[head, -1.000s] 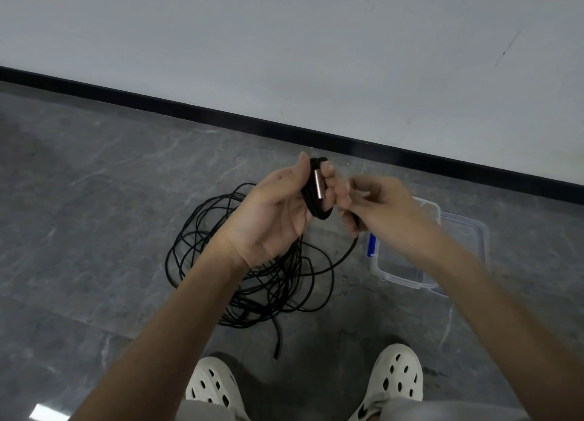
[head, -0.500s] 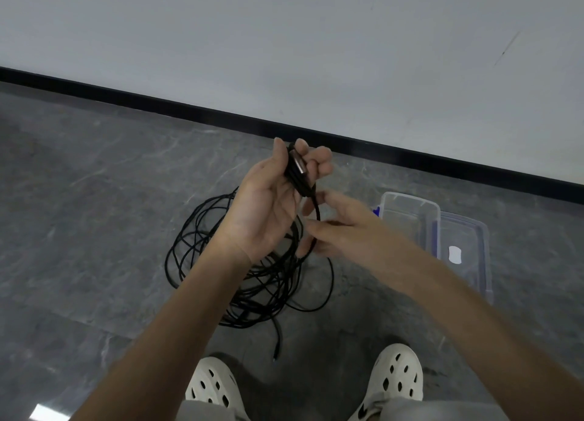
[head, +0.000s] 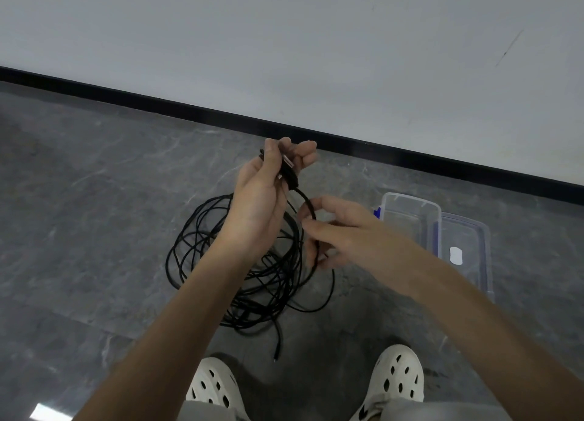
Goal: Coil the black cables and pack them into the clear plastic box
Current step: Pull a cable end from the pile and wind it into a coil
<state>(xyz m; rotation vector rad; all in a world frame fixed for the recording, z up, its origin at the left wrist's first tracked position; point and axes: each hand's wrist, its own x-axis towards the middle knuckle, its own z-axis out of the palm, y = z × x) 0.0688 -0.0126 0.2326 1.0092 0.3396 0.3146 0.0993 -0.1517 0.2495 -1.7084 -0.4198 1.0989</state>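
Observation:
A long black cable (head: pixel 202 256) lies in a loose tangle on the grey floor in front of me. My left hand (head: pixel 262 196) is raised above it and grips a small tight coil of the cable with a metal plug end (head: pixel 288 163) between thumb and fingers. From that coil the cable arcs down to my right hand (head: pixel 335 231), whose fingers curl round the strand lower and to the right. The clear plastic box (head: pixel 410 218) stands open on the floor to the right, its lid (head: pixel 467 256) lying beside it.
A grey wall with a black skirting board (head: pixel 379 151) runs along the far side of the floor. My two feet in white perforated clogs (head: pixel 398 376) stand at the bottom of the view, close to the cable's loose end (head: pixel 276 355).
My left hand has lifted the small coil higher. My right hand has slid down and away along the cable, drawing out a length of it, and the box is now uncovered.

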